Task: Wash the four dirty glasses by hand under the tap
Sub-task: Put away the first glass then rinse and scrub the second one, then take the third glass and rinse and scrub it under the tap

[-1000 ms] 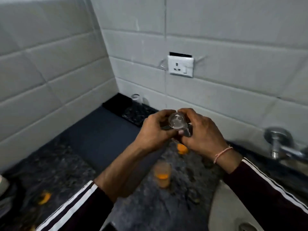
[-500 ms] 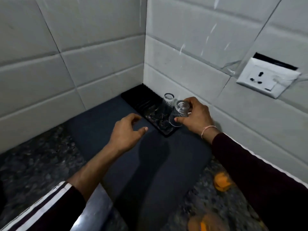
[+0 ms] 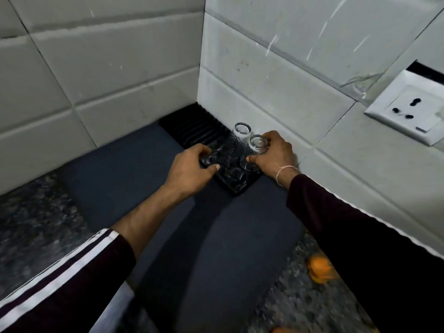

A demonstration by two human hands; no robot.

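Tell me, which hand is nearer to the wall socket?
The right hand, which grips an upturned glass on the black tray, below-left of the socket. The left hand lies further left at the tray's edge.

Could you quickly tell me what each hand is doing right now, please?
Left hand: fingers curled at the black tray's edge; grip cannot be told.
Right hand: holding an upturned glass on the tray.

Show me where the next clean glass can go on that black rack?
The ribbed back of the black rack, toward the wall corner, is bare. The near end is crowded: two upturned glasses, the right hand gripping one, the left hand beside them.
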